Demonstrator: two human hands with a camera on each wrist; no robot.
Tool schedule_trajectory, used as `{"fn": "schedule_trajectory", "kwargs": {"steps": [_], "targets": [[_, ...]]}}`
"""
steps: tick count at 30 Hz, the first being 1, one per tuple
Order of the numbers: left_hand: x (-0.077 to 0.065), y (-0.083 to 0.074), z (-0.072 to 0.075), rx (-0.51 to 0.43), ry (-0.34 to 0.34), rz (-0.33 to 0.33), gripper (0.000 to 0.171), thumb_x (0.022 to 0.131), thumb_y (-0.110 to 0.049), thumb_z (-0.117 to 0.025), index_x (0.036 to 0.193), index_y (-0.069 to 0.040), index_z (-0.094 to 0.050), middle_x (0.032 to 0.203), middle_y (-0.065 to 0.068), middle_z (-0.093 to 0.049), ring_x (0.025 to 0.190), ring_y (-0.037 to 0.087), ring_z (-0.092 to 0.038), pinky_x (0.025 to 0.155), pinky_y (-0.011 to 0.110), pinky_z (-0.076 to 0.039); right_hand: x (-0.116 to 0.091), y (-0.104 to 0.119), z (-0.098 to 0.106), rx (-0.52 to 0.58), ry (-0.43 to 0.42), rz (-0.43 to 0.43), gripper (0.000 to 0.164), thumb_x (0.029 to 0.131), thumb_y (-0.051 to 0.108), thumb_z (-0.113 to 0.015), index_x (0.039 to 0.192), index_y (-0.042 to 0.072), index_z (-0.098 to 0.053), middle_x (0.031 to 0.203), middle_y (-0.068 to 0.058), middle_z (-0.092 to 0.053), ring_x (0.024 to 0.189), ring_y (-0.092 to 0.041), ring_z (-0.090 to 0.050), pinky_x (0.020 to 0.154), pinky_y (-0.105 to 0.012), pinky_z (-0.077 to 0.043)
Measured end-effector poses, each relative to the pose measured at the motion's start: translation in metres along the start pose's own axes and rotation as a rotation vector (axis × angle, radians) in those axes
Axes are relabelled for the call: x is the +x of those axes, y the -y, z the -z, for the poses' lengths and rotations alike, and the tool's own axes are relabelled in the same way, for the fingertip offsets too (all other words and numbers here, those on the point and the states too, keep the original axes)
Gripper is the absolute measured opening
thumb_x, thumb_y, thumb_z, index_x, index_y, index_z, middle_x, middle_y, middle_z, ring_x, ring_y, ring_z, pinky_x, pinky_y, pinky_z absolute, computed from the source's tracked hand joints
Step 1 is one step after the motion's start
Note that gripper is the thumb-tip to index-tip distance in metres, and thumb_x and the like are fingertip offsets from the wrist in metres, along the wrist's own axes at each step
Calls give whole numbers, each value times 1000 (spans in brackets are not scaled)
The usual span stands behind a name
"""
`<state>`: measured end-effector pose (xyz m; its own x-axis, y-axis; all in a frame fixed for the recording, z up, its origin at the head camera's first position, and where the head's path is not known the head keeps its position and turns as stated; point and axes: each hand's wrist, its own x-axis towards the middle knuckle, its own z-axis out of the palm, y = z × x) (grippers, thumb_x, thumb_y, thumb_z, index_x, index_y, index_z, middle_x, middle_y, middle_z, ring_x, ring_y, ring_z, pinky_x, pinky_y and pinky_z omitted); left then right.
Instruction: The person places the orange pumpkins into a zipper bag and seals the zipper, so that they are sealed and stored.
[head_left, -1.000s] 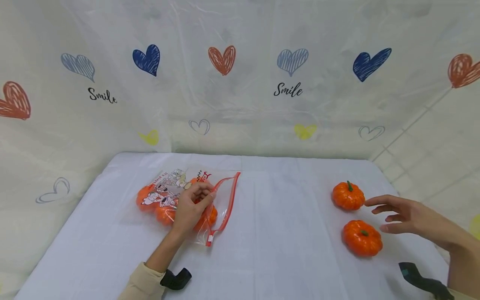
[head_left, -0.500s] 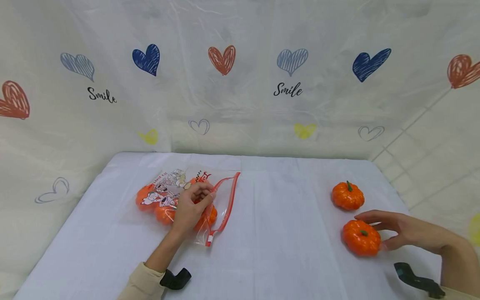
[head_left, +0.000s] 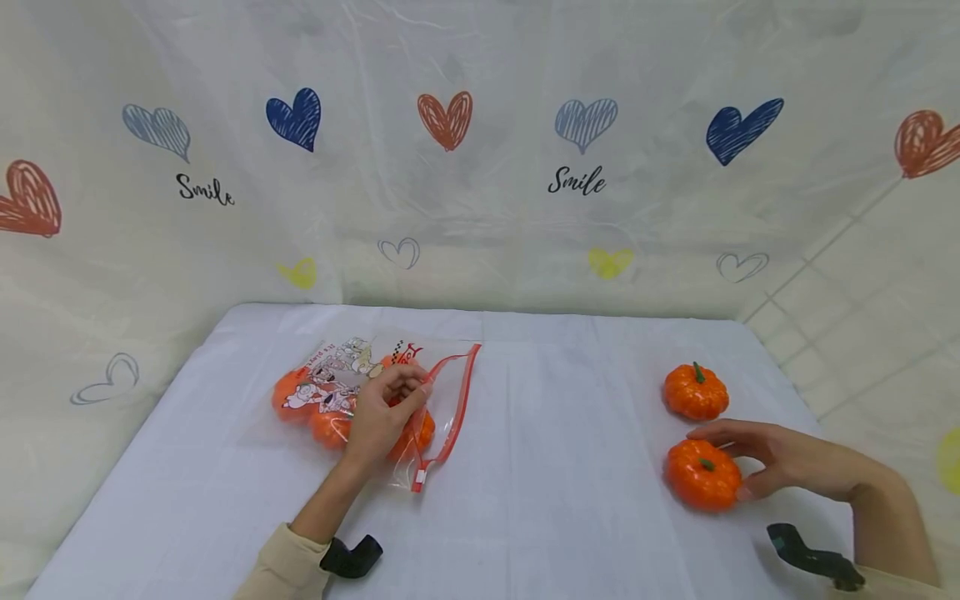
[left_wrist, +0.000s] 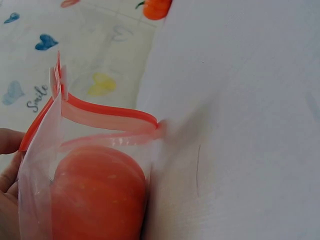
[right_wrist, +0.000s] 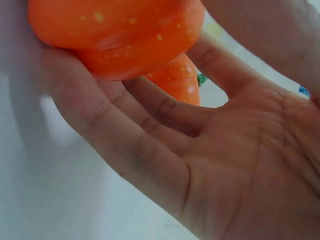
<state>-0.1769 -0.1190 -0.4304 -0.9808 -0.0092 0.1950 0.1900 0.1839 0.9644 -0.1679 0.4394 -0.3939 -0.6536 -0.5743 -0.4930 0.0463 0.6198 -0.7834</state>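
Note:
At the left of the table lies a clear zip bag (head_left: 330, 379) with cartoon print, a red zip edge and a white slider. Several small orange pumpkins (head_left: 291, 395) show through its plastic. My left hand (head_left: 378, 425) pinches the bag near its mouth; in the left wrist view the mouth gapes beside a pumpkin (left_wrist: 100, 195) inside. Over on the right, my right hand (head_left: 783, 457) grips a small orange pumpkin (head_left: 703, 482) with a green stem, fingers behind it and thumb at its near right side. The right wrist view shows the fingers curled under this pumpkin (right_wrist: 120, 35).
Just behind the gripped one sits another orange pumpkin (head_left: 695, 393). A white cloth covers the table (head_left: 555, 467). Behind rises a pale curtain (head_left: 495, 200) printed with hearts and "Smile". Black curved pieces (head_left: 352, 557) stick out at both wrists.
My right hand has come down from beside the far pumpkin to the nearer one, taken hold of it and shifted it slightly left. The left hand and bag stay as they were.

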Motion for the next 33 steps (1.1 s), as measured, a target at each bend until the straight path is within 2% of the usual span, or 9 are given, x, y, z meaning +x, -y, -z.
{"fn": "schedule_trajectory", "kwargs": {"steps": [4, 7, 17, 24, 27, 31, 33], "targets": [[0, -1, 0, 5, -7, 3, 14, 97, -13, -72, 110, -7, -72, 97, 12, -69, 85, 16, -61, 78, 16, -52, 2, 2, -3, -4, -2, 39, 63, 95, 17, -67, 154, 11, -46, 148, 7, -60, 126, 8, -54, 94, -24, -53], [0, -1, 0, 11, -12, 7, 15, 97, -12, -72, 111, -7, -72, 97, 12, -69, 86, 16, -62, 79, 15, -52, 3, 3, -5, -12, -7, 53, 62, 94, 16, -68, 152, 11, -47, 148, 4, -60, 127, 6, -55, 95, -22, -52], [-1, -2, 0, 5, -14, 17, 14, 97, -11, -72, 111, -8, -71, 98, 12, -69, 88, 16, -62, 80, 15, -52, 8, 3, -7, 10, -3, 64, 66, 91, 12, -70, 153, 10, -47, 147, 10, -60, 124, 9, -55, 93, -18, -51], [-1, -5, -1, -15, -9, 29, 14, 97, -13, -72, 111, -8, -71, 98, 12, -69, 87, 17, -61, 79, 16, -52, 12, 10, -14, 6, -20, 98, 63, 94, 11, -69, 153, 8, -46, 146, 14, -60, 125, 9, -55, 94, -18, -52], [-1, -5, 0, -17, -7, 32, 15, 98, -13, -72, 111, -7, -71, 98, 12, -69, 86, 17, -62, 78, 15, -52, 15, 15, -18, -46, -51, 117, 61, 96, 14, -70, 153, 10, -47, 144, 5, -62, 122, 7, -57, 93, -20, -53], [-2, -5, 0, -20, -11, 34, 14, 97, -13, -72, 111, -8, -71, 98, 12, -69, 87, 18, -62, 79, 15, -52, 22, 23, -23, -146, -113, 100, 62, 95, 20, -72, 152, 17, -48, 137, -11, -62, 115, 3, -60, 88, -23, -53], [-2, -5, 1, -23, -14, 33, 14, 97, -13, -72, 111, -9, -71, 98, 12, -69, 87, 18, -62, 79, 16, -52, 25, 27, -25, -167, -132, 83, 63, 94, 22, -74, 152, 19, -49, 135, -14, -61, 112, 1, -61, 86, -23, -52]]}}
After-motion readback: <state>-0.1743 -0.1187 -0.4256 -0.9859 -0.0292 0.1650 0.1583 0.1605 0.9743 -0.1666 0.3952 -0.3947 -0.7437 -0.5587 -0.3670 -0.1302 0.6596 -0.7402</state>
